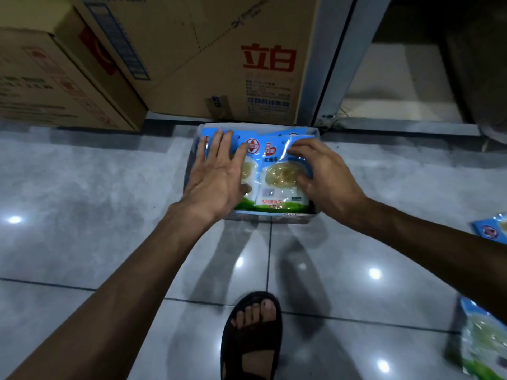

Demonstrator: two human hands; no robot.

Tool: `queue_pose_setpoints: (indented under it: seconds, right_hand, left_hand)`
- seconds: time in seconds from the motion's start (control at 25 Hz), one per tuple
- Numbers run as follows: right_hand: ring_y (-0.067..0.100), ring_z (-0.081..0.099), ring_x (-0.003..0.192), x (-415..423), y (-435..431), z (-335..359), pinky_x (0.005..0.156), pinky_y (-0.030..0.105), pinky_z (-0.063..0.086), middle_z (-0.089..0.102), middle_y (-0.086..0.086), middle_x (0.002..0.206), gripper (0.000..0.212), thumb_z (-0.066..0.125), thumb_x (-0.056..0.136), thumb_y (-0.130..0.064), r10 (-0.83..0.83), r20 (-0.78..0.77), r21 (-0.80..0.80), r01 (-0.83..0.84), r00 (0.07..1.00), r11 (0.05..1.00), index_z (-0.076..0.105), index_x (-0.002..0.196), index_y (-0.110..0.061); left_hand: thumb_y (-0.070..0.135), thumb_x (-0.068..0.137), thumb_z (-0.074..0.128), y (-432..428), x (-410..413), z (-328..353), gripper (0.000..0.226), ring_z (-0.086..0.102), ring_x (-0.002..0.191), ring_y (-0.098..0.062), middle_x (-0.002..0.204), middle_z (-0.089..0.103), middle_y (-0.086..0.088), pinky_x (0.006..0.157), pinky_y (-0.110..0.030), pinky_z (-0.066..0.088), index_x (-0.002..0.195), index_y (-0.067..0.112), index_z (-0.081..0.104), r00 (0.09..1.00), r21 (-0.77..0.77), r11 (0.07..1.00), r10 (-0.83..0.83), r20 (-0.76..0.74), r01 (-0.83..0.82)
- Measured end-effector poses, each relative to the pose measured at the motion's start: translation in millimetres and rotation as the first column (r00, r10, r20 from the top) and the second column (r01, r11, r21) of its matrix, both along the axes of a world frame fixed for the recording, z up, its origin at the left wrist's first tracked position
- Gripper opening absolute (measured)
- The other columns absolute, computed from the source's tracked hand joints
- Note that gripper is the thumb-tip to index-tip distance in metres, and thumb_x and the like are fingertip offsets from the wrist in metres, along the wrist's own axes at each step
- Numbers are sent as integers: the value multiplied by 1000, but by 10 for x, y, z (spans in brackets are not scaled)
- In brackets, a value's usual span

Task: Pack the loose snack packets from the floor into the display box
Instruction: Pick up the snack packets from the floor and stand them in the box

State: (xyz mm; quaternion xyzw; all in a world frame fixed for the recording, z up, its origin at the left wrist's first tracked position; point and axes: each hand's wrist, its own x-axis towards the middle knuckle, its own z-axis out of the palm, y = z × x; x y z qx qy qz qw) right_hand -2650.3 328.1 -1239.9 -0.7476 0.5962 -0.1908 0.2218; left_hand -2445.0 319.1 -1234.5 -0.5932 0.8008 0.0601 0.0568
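Packets (251, 167) lie in the box (290, 218) on the floor (82, 187); our left hand (219, 171) presses them flat while our right hand (326, 174) grips one packet (279, 178), seating it. Others (482, 341) wait loose at right.

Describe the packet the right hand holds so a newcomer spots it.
Below the cardboard carton with red characters, the display box sits on the floor. Of the two blue packets side by side in it, take the right packet, in the grip of the right hand, front mostly showing; the left hand lies flat over the left packet.
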Motion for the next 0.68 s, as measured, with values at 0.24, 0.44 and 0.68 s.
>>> queue_pose_setpoints:
  seconds: [0.24, 0.44, 0.68]
  right_hand:
    - [9, 59, 91, -898, 525, 204, 85, 18, 45, 65, 1, 105, 32, 63, 85, -5, -89, 17, 159, 85, 996, 984, 64, 116, -15]
    - [10, 65, 70, -1947, 1353, 279, 62, 8, 45, 70, 0, 76, 23, 67, 83, -3, -312, -18, 404, 292, 950, 867, 68, 95, -23]
    - [33, 63, 95, -2897, 2542, -415, 77, 38, 51, 66, 14, 110, 54, 80, 72, -34, -701, -331, 447, 759, 632, 474, 59, 119, -16]
  left_hand:
    - [28, 90, 59, 196, -850, 300, 53, 39, 133, -31, 146, 43, -11, 112, -39, 26, 140, 16, 45, 945, 5, 985, -163, -284, 172]
    - [34, 93, 53, 539, -1739, 245, 36, 59, 112, -23, 126, 62, 2, 93, -37, 47, 129, 28, 51, 873, 264, 911, -172, -457, 317]
    - [44, 92, 54, 921, -2445, -51, 37, 58, 108, -15, 125, 60, 8, 84, -28, 44, 128, 35, 49, 902, 510, 768, -199, -384, 387]
